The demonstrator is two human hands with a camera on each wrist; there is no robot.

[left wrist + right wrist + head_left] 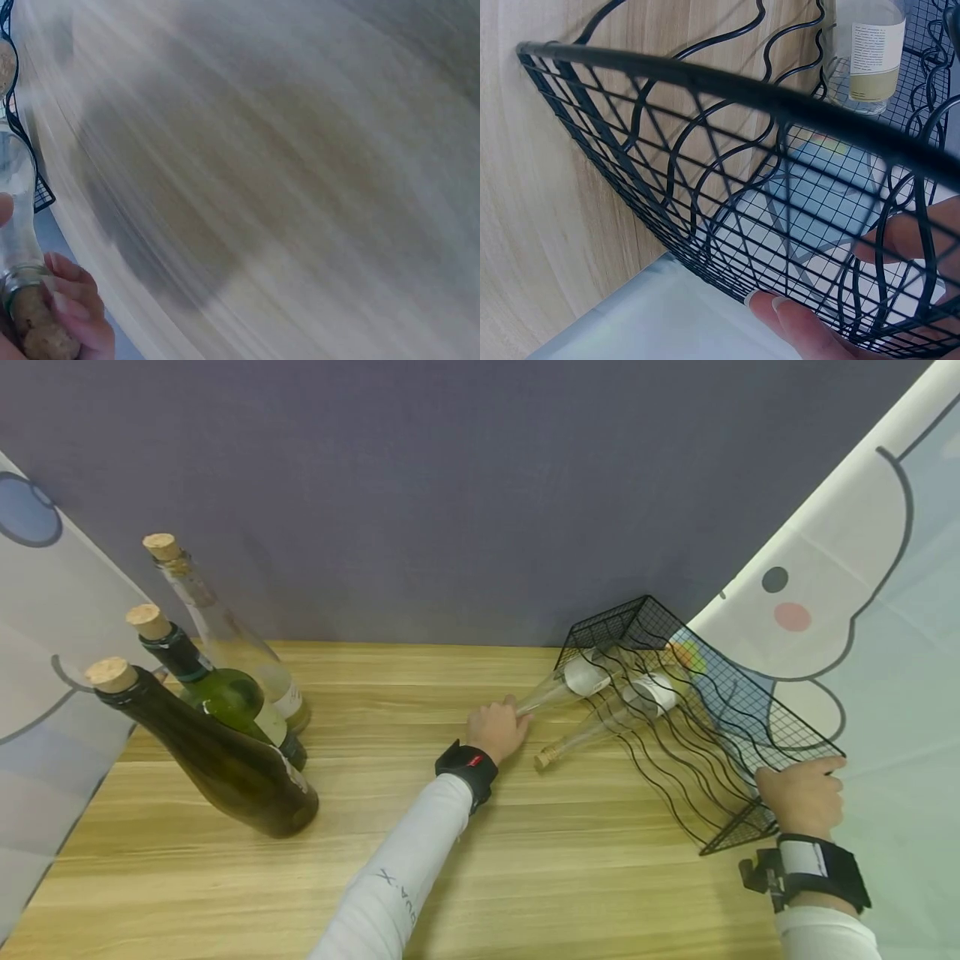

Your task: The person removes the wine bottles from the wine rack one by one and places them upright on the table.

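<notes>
My left hand [497,729] grips the corked neck of a clear glass bottle [553,692] that lies with its labelled body inside a black wire wine rack [720,681]. In the left wrist view the fingers [75,304] curl around the neck, right by the cork [51,337]. A second clear bottle [611,718], white label upward, lies in the rack beside it, its cork [547,758] pointing toward the table's middle. At the rack's near right end my right hand [804,795] holds the wire mesh, fingertips [769,304] on one side and thumb on the other.
On the left of the wooden table [390,693] stand three corked bottles: a dark one [217,760], a green one [232,697] and a clear one [240,643]. A grey panel [390,502] rises behind. A printed cloth [885,710] borders the right side.
</notes>
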